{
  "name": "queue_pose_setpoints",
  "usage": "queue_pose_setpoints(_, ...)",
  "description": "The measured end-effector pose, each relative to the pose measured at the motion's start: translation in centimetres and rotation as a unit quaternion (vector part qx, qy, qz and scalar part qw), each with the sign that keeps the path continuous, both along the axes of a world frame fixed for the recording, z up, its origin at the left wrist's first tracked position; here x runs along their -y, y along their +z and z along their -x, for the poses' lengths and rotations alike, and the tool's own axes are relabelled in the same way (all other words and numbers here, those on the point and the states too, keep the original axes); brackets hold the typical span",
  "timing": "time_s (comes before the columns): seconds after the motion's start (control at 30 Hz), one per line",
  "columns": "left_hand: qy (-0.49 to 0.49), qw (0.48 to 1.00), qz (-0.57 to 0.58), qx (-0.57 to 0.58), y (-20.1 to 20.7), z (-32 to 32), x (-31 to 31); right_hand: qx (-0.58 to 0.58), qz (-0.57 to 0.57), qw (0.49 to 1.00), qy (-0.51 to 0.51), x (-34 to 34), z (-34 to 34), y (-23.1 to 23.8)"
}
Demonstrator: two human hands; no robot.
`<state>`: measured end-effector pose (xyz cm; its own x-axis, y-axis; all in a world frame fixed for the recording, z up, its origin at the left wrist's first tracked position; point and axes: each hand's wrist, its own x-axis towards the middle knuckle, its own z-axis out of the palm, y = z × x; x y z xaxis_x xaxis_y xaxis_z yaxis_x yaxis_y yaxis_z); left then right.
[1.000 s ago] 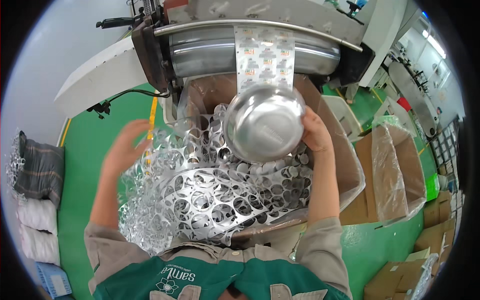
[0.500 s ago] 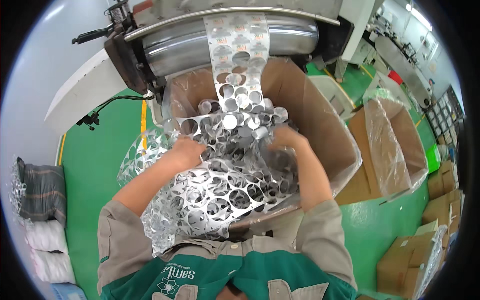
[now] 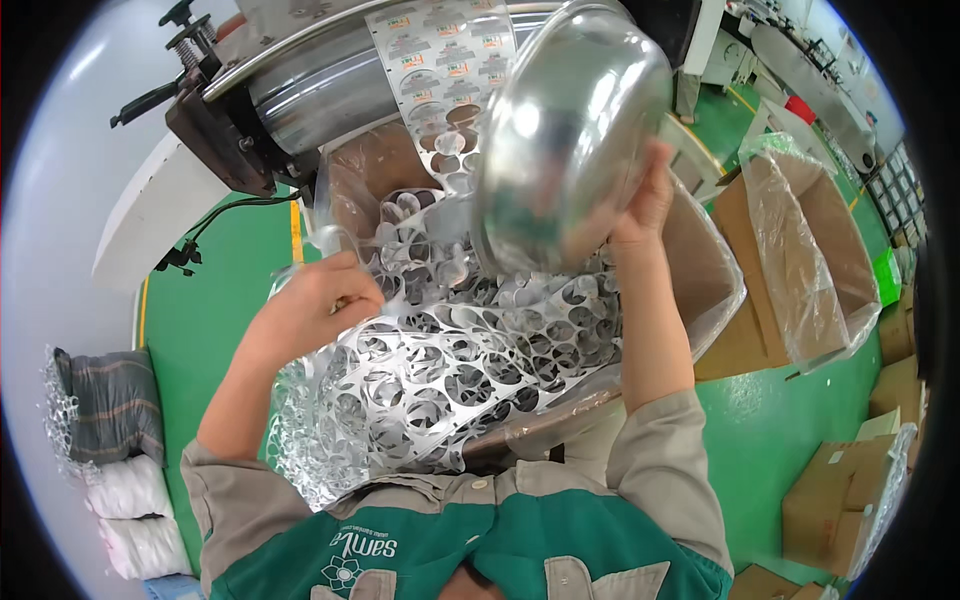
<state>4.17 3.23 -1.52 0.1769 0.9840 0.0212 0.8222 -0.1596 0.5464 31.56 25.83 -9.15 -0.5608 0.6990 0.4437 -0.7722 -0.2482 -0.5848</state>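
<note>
My right hand (image 3: 642, 205) grips the rim side of a shiny metal bowl (image 3: 570, 140), which is tipped on its side above the box. My left hand (image 3: 318, 305) is closed at the left edge of the silvery punched foil web (image 3: 430, 385), its fingertips curled onto the web. Round cut-out holes cover the web, which drapes over the near side of a plastic-lined cardboard box (image 3: 375, 165). Loose round foil discs (image 3: 405, 207) lie inside the box. The bowl hides part of the discs and of the printed foil strip (image 3: 440, 65) coming down from the roller.
A machine with a metal roller (image 3: 310, 100) stands at the far side. Black cables (image 3: 215, 207) hang at its left. Another lined cardboard box (image 3: 790, 270) stands to the right. Brown cartons (image 3: 840, 490) are at the lower right; a grey bundle (image 3: 110, 405) lies at the left.
My right hand has come up out of the box with the metal bowl and tilted it. My left hand has moved a little left and up. The view has shifted slightly.
</note>
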Motion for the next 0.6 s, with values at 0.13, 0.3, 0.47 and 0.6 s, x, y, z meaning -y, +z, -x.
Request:
queue_pose_setpoints(0.13, -0.047, 0.997, 0.031, 0.048, 1.4, -0.7, 2.2, 0.452, -0.048, 0.888, 0.074, -1.8, 4.1, -7.2)
queue_pose_setpoints(0.3, 0.059, 0.997, 0.048, 0.021, -4.2, 1.5, 2.7, 0.742, -0.379, 0.51, -0.213, -3.1, 3.6, -11.8)
queue_pose_setpoints(0.47, 0.053, 0.989, 0.097, 0.094, -3.7, 2.5, 2.2, 0.672, -0.381, 0.584, -0.251, -1.1, 0.5, -1.1)
queue_pose_setpoints(0.6, 0.058, 0.976, 0.033, 0.206, -0.5, 2.1, 2.8, 0.205, -0.048, 0.977, -0.043, 0.2, 0.2, 0.7)
